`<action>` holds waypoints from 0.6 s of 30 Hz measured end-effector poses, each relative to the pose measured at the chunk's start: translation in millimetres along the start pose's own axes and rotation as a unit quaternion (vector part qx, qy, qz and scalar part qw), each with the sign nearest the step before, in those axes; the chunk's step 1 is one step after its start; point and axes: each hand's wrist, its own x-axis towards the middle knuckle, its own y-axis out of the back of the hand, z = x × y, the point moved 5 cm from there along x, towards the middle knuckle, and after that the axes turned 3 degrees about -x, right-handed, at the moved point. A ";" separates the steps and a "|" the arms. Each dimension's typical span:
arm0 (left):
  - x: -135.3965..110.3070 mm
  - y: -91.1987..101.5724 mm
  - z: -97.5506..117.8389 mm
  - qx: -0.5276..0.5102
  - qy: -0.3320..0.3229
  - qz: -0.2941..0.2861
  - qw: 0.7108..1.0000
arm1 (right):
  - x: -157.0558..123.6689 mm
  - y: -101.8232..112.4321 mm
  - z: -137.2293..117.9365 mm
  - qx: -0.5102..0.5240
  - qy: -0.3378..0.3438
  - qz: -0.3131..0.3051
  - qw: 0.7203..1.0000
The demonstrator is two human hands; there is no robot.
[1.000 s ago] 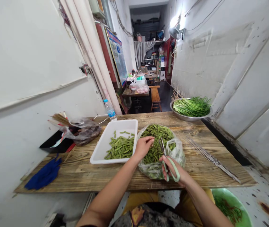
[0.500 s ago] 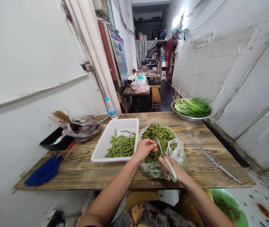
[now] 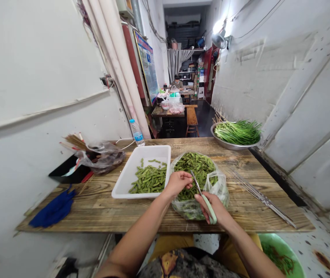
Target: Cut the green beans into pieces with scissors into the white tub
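Note:
My right hand (image 3: 210, 204) is wrapped around scissors (image 3: 208, 206) with pale green handles, blades pointing up and away and now closed together. Just left of the blade tips, my left hand (image 3: 180, 182) is closed in a pinch on what looks like an edamame pod, mostly hidden by the fingers. Both hands are over a clear plastic bag (image 3: 219, 185) full of edamame pods (image 3: 195, 164). To the left stands a white plastic tray (image 3: 125, 173), with more pods (image 3: 149, 179) heaped toward its near right side.
A metal bowl (image 3: 235, 146) of skewered green stalks stands back right, near metal skewers (image 3: 262, 199). Left are a water bottle (image 3: 136, 133), black box (image 3: 66, 170), plastic bag (image 3: 104, 156) and blue cloth (image 3: 53, 208). A green basin (image 3: 294, 256) sits below right. A person sits far back.
The scissors have closed: the handles were apart and now meet, with the blades together. My left hand stays pinched in nearly the same place.

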 end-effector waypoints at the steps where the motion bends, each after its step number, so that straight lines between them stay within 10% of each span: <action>1: 0.3 0.9 -0.7 -0.015 0.003 0.002 1.000 | -0.2 0.6 0.5 0.013 -0.004 0.002 1.000; 18: -4.3 -10.5 -7.9 -0.234 0.018 0.036 0.971 | -12.5 -3.3 -11.8 0.124 -0.026 -0.005 0.992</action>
